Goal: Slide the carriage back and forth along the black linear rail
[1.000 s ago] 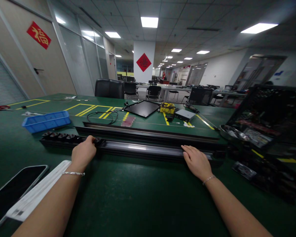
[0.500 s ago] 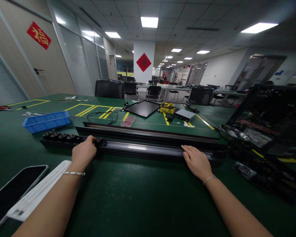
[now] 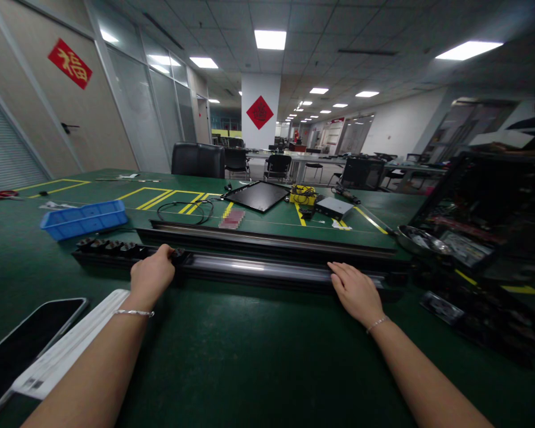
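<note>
A long black metal channel lies crosswise before me on the green table, its bare inside shining in the middle. Several black modules sit in its left end. My left hand is closed over the channel beside another small black module, thumb and fingers pressed down; what lies under the fingers is hidden. On the channel's right part rests my right hand, fingers stretched out and close together on the surface. A second dark channel lies just behind, roughly parallel.
A blue bin stands at left, with a phone and a white printed strip nearer me. Behind are a black panel, a yellow box with cables and a grey box. Dark equipment crowds the right side.
Both hands and the channel stay practically still. A person carrying a pale, flat-topped object has come into view at the far right edge.
</note>
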